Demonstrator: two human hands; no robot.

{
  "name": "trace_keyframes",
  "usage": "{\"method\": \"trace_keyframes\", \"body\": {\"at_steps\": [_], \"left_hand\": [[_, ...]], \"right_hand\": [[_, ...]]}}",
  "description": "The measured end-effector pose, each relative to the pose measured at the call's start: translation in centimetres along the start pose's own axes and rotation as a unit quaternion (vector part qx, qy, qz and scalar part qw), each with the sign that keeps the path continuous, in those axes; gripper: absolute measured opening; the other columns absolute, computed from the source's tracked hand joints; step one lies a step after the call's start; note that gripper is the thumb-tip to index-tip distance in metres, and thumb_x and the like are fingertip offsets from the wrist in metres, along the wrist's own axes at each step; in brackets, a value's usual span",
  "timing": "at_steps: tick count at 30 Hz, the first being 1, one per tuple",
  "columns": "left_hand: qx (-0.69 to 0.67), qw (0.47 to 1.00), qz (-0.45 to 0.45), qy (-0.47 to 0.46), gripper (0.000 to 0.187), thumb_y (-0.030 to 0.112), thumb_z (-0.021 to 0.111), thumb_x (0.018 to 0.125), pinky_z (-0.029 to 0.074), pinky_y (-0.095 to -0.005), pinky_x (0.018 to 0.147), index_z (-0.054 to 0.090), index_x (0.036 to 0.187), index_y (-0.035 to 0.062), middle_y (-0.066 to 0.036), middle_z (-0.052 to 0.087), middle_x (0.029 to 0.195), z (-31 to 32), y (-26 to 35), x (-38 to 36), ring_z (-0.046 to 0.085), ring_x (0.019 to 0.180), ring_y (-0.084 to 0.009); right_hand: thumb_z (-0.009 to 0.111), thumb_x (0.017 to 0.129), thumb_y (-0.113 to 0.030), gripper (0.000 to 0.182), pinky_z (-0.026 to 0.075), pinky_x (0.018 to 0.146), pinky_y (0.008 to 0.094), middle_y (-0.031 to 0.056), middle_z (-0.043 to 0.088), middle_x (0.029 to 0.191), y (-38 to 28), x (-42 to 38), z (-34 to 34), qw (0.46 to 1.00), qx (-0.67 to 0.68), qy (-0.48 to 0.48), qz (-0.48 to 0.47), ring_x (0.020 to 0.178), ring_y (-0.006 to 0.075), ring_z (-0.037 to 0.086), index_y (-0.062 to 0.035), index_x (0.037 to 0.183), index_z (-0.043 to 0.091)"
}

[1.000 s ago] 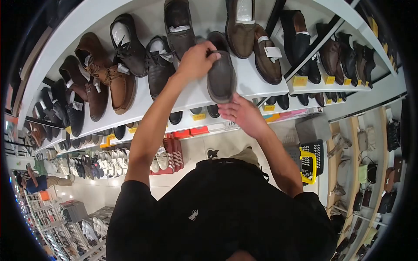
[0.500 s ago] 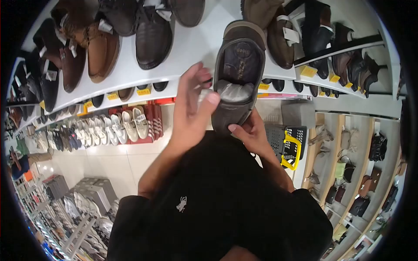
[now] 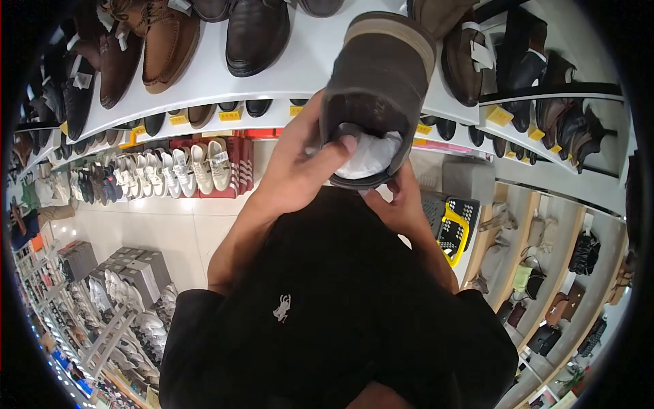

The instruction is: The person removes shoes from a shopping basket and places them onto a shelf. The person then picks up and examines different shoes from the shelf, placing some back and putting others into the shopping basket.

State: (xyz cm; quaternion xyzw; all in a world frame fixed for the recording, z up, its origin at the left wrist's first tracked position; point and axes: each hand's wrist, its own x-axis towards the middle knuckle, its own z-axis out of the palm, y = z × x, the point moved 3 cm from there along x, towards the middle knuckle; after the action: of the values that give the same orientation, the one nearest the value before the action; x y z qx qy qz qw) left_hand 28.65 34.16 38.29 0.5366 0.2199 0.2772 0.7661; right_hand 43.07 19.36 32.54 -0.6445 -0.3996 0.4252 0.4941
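Note:
A dark brown slip-on shoe is held up before my chest, tilted so its heel points away from me and its opening faces me. Crumpled white paper fills the front of the opening. My left hand grips the shoe's left side, its thumb over the rim against the paper and its fingers hidden behind. From below and to the right, my right hand holds the toe end; most of its fingers are out of sight under the shoe.
A white shelf ahead carries brown and black shoes, among them a tan moccasin. White sneakers line a lower rack at left. A dark basket with a yellow handle stands at right, beside shelves of bags.
The shoe has come closer and tipped, with its heel raised. My left hand has moved from beside it onto its side and rim. My right hand still supports the toe end.

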Motion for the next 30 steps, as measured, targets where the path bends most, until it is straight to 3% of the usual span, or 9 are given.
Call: {"method": "trace_keyframes", "body": {"at_steps": [2,7,10,11,14,17,20,23,30], "left_hand": [[-0.010,1.000,-0.019,0.014,0.058,0.009,0.060,0.094,0.036,-0.0324,0.107,0.039,0.147,-0.0025,-0.009,0.057,0.131,-0.2,-0.2,0.0,0.051,0.122,-0.0173],[-0.056,0.994,-0.074,0.062,0.067,0.045,0.048,0.102,0.036,-0.0366,0.109,0.038,0.146,-0.0042,-0.014,0.053,0.138,-0.6,-1.7,0.7,0.047,0.129,-0.0211],[-0.141,0.985,-0.073,0.069,0.075,0.052,0.050,0.100,0.036,-0.0394,0.111,0.034,0.149,-0.0031,-0.016,0.048,0.143,0.7,-0.8,0.5,0.045,0.134,-0.0244],[-0.159,0.986,-0.035,0.042,0.082,0.057,0.050,0.099,0.036,-0.0410,0.112,0.029,0.151,-0.0023,-0.016,0.045,0.146,0.7,-1.4,0.3,0.043,0.136,-0.0262],[-0.295,0.955,-0.029,0.008,0.083,0.058,0.051,0.098,0.037,-0.0396,0.111,0.029,0.151,-0.0021,-0.015,0.045,0.147,1.5,-2.2,0.1,0.045,0.134,-0.0256],[-0.186,0.982,-0.035,-0.011,0.078,0.051,0.054,0.100,0.037,-0.0387,0.111,0.031,0.150,-0.0032,-0.015,0.050,0.141,2.3,-2.1,-0.3,0.049,0.130,-0.0240],[-0.136,0.989,-0.058,-0.024,0.070,0.028,0.065,0.096,0.039,-0.0380,0.110,0.031,0.148,-0.0060,-0.016,0.054,0.135,2.5,-1.2,-0.5,0.051,0.127,-0.0225],[-0.078,0.993,-0.082,0.009,0.076,0.003,0.073,0.087,0.041,-0.0379,0.108,0.028,0.147,-0.0099,-0.017,0.055,0.133,3.1,-0.4,-1.6,0.054,0.124,-0.0228],[-0.067,0.997,-0.037,-0.018,0.071,0.003,0.071,0.087,0.042,-0.0380,0.105,0.028,0.141,-0.0139,-0.019,0.056,0.129,2.7,-1.8,-2.5,0.054,0.121,-0.0224]], "right_hand": [[0.076,0.083,-0.008,0.079,0.042,0.108,0.0379,0.0172,0.056,0.133,-0.5,-0.5,0.0,1.000,-0.007,-0.002,0.008,0.126,0.0235,0.054,0.0026,0.147,0.030],[0.075,0.084,-0.011,0.076,0.041,0.108,0.0372,0.0162,0.055,0.133,-3.6,-1.4,-0.6,0.996,0.081,-0.036,-0.002,0.125,0.0225,0.054,0.0031,0.146,0.033],[0.072,0.086,-0.016,0.076,0.038,0.110,0.0371,0.0164,0.053,0.137,-5.1,-1.6,-0.6,0.991,0.121,-0.056,0.012,0.127,0.0231,0.052,0.0035,0.148,0.031],[0.070,0.087,-0.018,0.076,0.036,0.111,0.0372,0.0166,0.052,0.138,-5.3,-1.7,-0.6,0.990,0.126,-0.062,0.015,0.129,0.0234,0.051,0.0037,0.149,0.030],[0.067,0.090,-0.024,0.079,0.033,0.113,0.0383,0.0179,0.049,0.141,-4.5,-2.1,-0.2,0.977,0.202,-0.067,0.004,0.133,0.0248,0.047,0.0044,0.151,0.026],[0.065,0.092,-0.027,0.080,0.032,0.114,0.0396,0.0193,0.048,0.142,-5.0,-1.8,0.6,0.978,0.207,-0.029,-0.020,0.134,0.0259,0.046,0.0045,0.153,0.023],[0.064,0.092,-0.025,0.080,0.034,0.113,0.0397,0.0196,0.048,0.141,-6.2,-1.4,0.5,0.977,0.212,-0.025,-0.027,0.134,0.0258,0.047,0.0043,0.153,0.022],[0.063,0.093,-0.025,0.078,0.038,0.110,0.0384,0.0191,0.049,0.140,-6.4,-1.8,0.3,0.977,0.213,0.000,-0.001,0.131,0.0245,0.049,0.0043,0.153,0.022],[0.063,0.096,-0.024,0.062,0.044,0.102,0.0339,0.0160,0.056,0.130,-6.2,-1.3,0.0,0.980,0.190,0.052,-0.015,0.118,0.0192,0.055,0.0043,0.144,0.036]]}}
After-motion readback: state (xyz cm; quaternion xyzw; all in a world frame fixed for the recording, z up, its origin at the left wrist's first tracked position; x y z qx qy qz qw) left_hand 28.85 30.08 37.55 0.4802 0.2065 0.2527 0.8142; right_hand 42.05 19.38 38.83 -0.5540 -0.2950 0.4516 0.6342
